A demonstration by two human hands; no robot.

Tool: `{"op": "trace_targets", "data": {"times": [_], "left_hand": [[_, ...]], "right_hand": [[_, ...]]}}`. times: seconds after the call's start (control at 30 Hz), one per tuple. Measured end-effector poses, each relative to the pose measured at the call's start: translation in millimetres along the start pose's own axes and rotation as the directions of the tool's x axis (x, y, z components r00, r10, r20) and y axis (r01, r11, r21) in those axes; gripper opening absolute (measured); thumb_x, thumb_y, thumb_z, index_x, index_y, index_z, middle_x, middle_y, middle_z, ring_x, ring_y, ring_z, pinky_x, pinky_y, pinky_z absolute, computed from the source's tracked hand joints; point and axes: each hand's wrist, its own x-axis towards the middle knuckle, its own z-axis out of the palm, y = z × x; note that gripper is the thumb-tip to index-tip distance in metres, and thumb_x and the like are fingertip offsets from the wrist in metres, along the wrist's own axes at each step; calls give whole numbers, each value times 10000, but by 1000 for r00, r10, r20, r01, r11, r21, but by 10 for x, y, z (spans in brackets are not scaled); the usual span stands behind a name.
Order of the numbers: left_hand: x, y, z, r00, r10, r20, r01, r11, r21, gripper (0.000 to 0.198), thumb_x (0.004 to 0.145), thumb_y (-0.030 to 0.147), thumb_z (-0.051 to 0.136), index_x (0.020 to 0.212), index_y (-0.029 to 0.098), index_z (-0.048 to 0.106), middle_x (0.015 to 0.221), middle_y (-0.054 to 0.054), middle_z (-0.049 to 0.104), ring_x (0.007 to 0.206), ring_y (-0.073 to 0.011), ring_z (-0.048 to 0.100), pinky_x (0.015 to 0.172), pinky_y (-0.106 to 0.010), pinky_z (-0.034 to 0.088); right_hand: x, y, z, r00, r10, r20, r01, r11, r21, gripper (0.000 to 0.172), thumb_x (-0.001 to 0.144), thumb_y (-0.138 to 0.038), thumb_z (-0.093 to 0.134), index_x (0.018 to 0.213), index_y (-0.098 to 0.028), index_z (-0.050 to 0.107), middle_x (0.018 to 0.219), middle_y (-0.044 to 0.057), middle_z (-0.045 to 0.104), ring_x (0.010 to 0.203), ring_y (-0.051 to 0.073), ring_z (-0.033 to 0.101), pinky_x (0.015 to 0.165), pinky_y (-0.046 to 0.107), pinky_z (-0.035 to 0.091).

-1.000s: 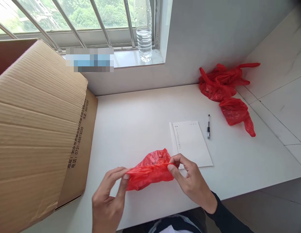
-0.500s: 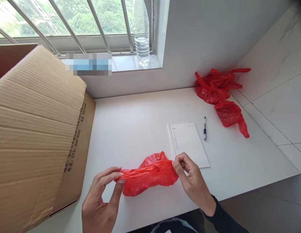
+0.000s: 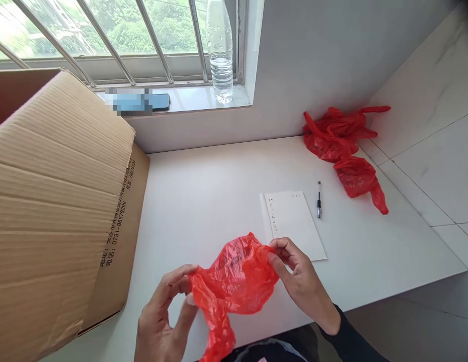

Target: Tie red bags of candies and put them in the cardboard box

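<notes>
A thin red plastic bag (image 3: pixel 241 274) stretches between my hands at the front of the white table. My left hand (image 3: pixel 168 309) pinches its left edge between thumb and fingers. The bag's right side is gripped by my right hand (image 3: pixel 294 269), thumb on top. From the left part of the bag, a crumpled strip hangs down over the table's front edge. Whatever the bag may contain is hidden. Just behind my right hand lies a white notepad (image 3: pixel 298 221) with lines of writing, and a black pen (image 3: pixel 319 201) is to its right.
A large cardboard box (image 3: pixel 60 201) stands on the left. More red plastic bags (image 3: pixel 332 136) lie in the back right corner, one (image 3: pixel 357 177) a little forward. On the windowsill are a water bottle (image 3: pixel 221 60) and a phone (image 3: pixel 160 102), partly blurred out.
The bag, earlier pulled fairly straight and folded between my hands, is now spread wider, with a strip dropping at the left. My left hand has shifted slightly right; the right has barely moved.
</notes>
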Motion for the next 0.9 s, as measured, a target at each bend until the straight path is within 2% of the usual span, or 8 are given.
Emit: {"op": "trace_targets", "data": {"times": [0.13, 0.23, 0.3, 0.37, 0.5, 0.67, 0.8, 0.9], "left_hand": [[11, 54, 28, 1000, -23, 22, 24, 999, -44, 445, 716, 588, 829, 874, 259, 573, 876, 26, 631, 771, -167, 613, 692, -251, 508], [20, 146, 25, 992, -128, 9, 129, 987, -91, 440, 733, 559, 829, 847, 264, 523, 789, 55, 575, 649, -122, 549, 573, -199, 470], [10, 210, 31, 981, -192, 17, 193, 975, -112, 398, 762, 547, 811, 925, 286, 558, 780, 53, 618, 632, -131, 574, 586, -208, 493], [-11, 261, 45, 974, -223, 44, 227, 967, -119, 391, 805, 568, 765, 1034, 298, 599, 813, 29, 680, 651, -150, 615, 634, -234, 526], [-55, 322, 65, 979, -193, 68, 200, 972, -122, 404, 802, 549, 776, 1071, 275, 651, 881, -12, 724, 738, -175, 660, 693, -246, 556], [-79, 324, -16, 963, -228, 146, 261, 922, -284, 515, 680, 479, 889, 1103, 304, 653, 893, 5, 727, 698, -145, 657, 622, -202, 543], [-27, 242, -96, 923, -303, 238, 378, 831, -408, 558, 620, 392, 947, 1084, 290, 653, 658, 52, 652, 533, -90, 566, 513, -158, 470], [35, 117, -111, 945, -247, 214, 311, 880, -360, 502, 634, 385, 928, 1050, 263, 675, 699, 27, 679, 536, -117, 598, 493, -197, 507]], "right_hand": [[31, 38, -65, 999, -13, -42, 13, 1000, -3, 270, 996, -530, 574, 947, -267, 607, 904, -17, 595, 822, 146, 554, 755, 272, 470], [-49, 48, -112, 982, -78, -173, 73, 997, -37, 201, 996, -471, 590, 934, -279, 580, 901, -8, 579, 824, 166, 564, 766, 311, 486], [-224, 24, -112, 893, -262, -366, 233, 965, -123, 96, 977, -391, 619, 1015, -312, 580, 992, 23, 600, 906, 209, 586, 825, 375, 506], [-468, -28, -65, 757, -494, -427, 413, 869, -273, 157, 934, -302, 657, 1063, -354, 585, 1001, 46, 620, 940, 260, 600, 842, 442, 522], [-754, -190, 207, 823, -567, -23, 527, 779, -340, 162, 934, -251, 634, 947, -411, 656, 737, 11, 659, 701, 263, 643, 619, 400, 562], [-355, -336, 500, 865, -313, 392, 475, 761, -441, 289, 1031, -206, 423, 1207, -272, 642, 1071, 48, 762, 929, 235, 734, 810, 390, 620], [-87, -280, 419, 911, -202, 360, 399, 655, -642, 406, 1058, -258, 343, 1375, -167, 581, 1291, 150, 693, 1143, 312, 688, 941, 500, 608], [-19, -243, 379, 928, -250, 277, 371, 553, -746, 488, 1049, -263, 369, 1507, -119, 457, 1371, 200, 639, 1221, 349, 651, 978, 525, 600]]}}
